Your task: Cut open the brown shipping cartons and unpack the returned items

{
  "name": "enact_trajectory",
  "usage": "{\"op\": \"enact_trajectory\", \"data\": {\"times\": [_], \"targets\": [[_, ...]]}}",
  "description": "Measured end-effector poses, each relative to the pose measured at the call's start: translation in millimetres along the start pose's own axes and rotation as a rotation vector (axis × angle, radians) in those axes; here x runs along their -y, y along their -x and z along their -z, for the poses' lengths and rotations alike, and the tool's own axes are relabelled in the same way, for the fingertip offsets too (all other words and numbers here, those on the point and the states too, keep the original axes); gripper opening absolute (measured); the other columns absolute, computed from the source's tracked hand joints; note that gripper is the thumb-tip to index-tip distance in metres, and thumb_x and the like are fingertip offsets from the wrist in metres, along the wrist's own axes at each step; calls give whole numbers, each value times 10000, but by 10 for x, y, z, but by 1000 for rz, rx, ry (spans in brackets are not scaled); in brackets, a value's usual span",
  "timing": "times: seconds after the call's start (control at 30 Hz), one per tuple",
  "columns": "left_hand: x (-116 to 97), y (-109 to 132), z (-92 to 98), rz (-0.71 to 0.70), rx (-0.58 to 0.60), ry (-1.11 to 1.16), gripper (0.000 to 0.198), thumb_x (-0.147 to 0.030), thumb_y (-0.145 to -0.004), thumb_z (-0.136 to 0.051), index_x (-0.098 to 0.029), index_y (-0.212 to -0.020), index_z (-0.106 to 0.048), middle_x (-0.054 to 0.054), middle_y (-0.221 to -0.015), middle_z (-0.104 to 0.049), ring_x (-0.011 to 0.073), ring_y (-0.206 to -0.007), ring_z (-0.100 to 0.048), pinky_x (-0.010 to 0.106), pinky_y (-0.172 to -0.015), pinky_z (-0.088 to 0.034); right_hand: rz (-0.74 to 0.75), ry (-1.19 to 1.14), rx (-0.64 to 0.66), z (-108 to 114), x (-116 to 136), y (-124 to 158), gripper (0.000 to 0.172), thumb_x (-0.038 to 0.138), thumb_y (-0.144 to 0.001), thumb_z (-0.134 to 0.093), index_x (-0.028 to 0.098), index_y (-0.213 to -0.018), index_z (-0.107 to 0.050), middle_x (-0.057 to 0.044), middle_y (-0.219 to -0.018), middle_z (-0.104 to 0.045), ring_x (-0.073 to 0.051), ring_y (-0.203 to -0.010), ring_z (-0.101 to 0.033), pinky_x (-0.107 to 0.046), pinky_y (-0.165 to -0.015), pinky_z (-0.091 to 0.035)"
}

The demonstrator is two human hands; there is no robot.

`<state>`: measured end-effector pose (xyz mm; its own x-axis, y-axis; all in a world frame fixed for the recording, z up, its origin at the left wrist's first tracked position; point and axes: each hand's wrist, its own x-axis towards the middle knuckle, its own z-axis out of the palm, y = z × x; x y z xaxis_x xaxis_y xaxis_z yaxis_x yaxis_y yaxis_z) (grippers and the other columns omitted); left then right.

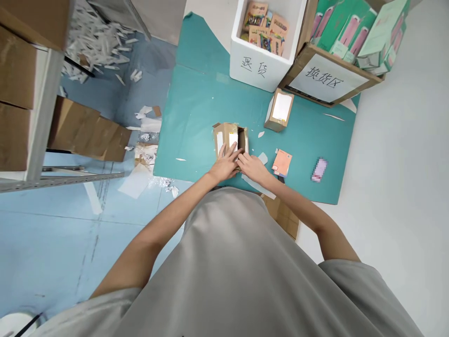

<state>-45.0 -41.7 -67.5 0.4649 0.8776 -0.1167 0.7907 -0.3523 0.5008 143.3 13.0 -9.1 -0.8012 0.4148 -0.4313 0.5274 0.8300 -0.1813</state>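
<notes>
A small cardboard box (pixel 225 132) with white labels lies on the green mat just in front of me, its opening facing right. My left hand (pixel 225 164) holds the near part of the box, its fingers laid across the labelled face. At the box's open edge, my right hand (pixel 253 167) has its fingers bent and closed on the cardboard near the left fingertips. The fingers hide most of the contact and the inside of the box. To the right are a small orange box (pixel 282 163) and a blurred pinkish item (pixel 319 169).
A second labelled carton (pixel 280 110) stands farther back. Behind it are a white foam bin (pixel 254 72) of colourful packets and a cardboard bin (pixel 326 84) of green-and-pink boxes. Paper scraps dot the green mat (pixel 196 103). Shelves with cartons (pixel 91 131) stand at left.
</notes>
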Motion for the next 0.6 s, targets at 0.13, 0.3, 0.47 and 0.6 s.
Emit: {"op": "enact_trajectory", "data": {"times": [0.13,0.3,0.47,0.6], "targets": [[-87,-127,-134,-14,72,-13,368,-184,-1022,-632,-177,-1315,-857,194,-1818,-459,494,-1778,-183,918,-1343,-90,-109,-48,160,-88,-27,16,454,79,-1148,-328,7,-1466,-645,-282,-1490,-669,-355,-1367,-667,-452,-1053,-617],[-133,-307,-180,-19,120,10,416,-158,-946,-735,-157,-1348,-840,225,-1846,-394,512,-1776,-173,937,-1319,-130,-301,-136,164,-189,5,95,423,151,-1167,-419,26,-1530,-598,-286,-1577,-588,-324,-1286,-724,-406,-986,-641],[-78,-409,-117,-63,129,111,251,-99,-941,-698,-174,-1087,-889,218,-1696,-605,485,-1761,-259,920,-1329,-63,-185,-213,117,-281,-161,175,341,178,-1120,-631,73,-1442,-665,-221,-1474,-651,-318,-1274,-697,-404,-1013,-607],[113,-327,133,-87,125,243,116,-145,-931,-743,-188,-925,-850,189,-1566,-715,456,-1758,-285,864,-1365,-127,-31,-385,-84,-278,-361,416,197,202,-1160,-527,196,-1197,-721,-107,-1246,-697,-250,-1088,-674,-361,-948,-563]]}}
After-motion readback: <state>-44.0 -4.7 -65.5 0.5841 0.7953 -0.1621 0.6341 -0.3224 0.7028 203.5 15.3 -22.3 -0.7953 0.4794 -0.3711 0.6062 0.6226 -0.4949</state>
